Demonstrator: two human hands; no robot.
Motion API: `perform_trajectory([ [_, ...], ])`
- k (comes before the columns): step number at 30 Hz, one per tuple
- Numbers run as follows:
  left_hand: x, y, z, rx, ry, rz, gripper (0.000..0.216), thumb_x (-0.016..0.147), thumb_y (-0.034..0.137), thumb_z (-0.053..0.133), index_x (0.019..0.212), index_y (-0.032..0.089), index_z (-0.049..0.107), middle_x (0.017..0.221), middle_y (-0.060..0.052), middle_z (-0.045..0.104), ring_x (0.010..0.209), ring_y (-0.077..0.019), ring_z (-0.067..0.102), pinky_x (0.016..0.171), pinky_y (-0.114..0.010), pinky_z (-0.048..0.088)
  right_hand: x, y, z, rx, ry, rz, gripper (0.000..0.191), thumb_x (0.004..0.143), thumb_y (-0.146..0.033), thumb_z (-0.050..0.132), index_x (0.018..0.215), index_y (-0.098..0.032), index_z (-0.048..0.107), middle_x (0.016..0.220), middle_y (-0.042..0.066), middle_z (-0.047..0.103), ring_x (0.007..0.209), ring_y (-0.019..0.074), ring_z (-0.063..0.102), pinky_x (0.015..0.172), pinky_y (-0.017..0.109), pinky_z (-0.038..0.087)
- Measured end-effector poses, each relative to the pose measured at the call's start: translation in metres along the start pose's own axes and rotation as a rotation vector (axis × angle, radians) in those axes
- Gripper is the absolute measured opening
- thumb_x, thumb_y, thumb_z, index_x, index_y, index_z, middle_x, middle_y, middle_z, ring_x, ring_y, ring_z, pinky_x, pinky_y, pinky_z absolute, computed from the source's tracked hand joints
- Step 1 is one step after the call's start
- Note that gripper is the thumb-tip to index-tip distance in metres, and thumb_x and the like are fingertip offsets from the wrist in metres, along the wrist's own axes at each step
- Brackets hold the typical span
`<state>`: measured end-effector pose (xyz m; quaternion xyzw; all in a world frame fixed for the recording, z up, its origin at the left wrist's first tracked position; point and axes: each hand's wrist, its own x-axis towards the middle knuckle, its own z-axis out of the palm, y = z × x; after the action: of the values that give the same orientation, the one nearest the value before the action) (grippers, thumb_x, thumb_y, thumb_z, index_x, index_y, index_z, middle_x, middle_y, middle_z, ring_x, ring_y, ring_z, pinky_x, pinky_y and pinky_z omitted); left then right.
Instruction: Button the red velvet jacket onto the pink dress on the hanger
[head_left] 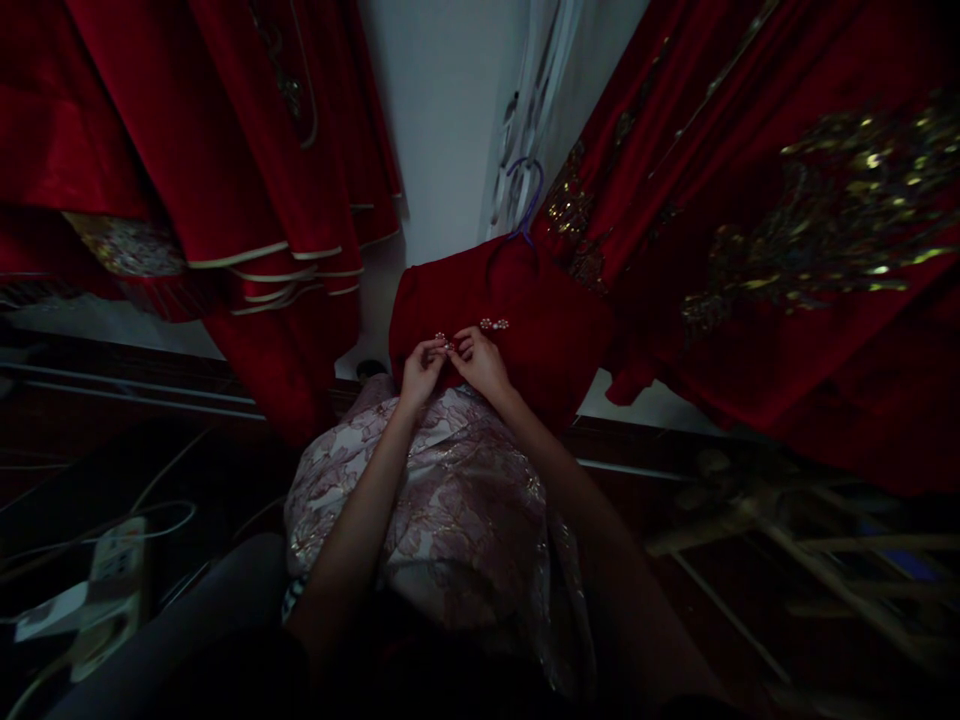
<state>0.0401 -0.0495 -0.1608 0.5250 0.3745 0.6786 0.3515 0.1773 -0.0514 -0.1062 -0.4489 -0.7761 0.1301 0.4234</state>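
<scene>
A red garment (555, 340) on a purple hanger (528, 205) spreads in front of me. Both my hands are at its front, fingertips close together. My left hand (422, 372) pinches one side of a small beaded flower-shaped clasp (444, 343). From the other side, my right hand (480, 362) pinches the same clasp, partly covering it. Just above my right hand, a second pearl-like clasp (494, 324) sits on the red cloth. A pale pink floral brocade fabric (457, 480) lies across my lap below my wrists.
Red garments with gold trim (247, 150) hang at the left, and a red garment with gold sequins (810, 220) at the right. A power strip (112, 590) with cables lies at lower left. Wooden slats (840, 560) are at lower right.
</scene>
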Motion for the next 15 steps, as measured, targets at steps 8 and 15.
perform_trajectory([
  [8,-0.0017,-0.0042,0.0066,-0.035,0.102,-0.036,0.026,0.07,0.021,0.064,0.094,0.016,0.057,0.097,-0.007,0.066,0.086,-0.0141,0.064,0.083,-0.029,0.05,-0.0002,-0.0001,0.0067,0.02,0.061,0.028,0.022,0.077,-0.019,0.057,0.098,-0.02,0.05,0.077,-0.001,0.058,0.065,0.0123,0.058,0.063,0.024,0.048],
  [15,0.001,-0.0041,0.0008,-0.091,0.108,-0.12,0.025,0.068,0.026,0.067,0.091,0.016,0.061,0.091,-0.006,0.068,0.082,-0.0147,0.065,0.08,-0.029,0.051,-0.0024,0.0017,0.0008,0.131,0.042,0.029,0.024,0.075,-0.021,0.06,0.096,-0.02,0.05,0.074,-0.002,0.058,0.064,0.0113,0.059,0.063,0.023,0.049],
])
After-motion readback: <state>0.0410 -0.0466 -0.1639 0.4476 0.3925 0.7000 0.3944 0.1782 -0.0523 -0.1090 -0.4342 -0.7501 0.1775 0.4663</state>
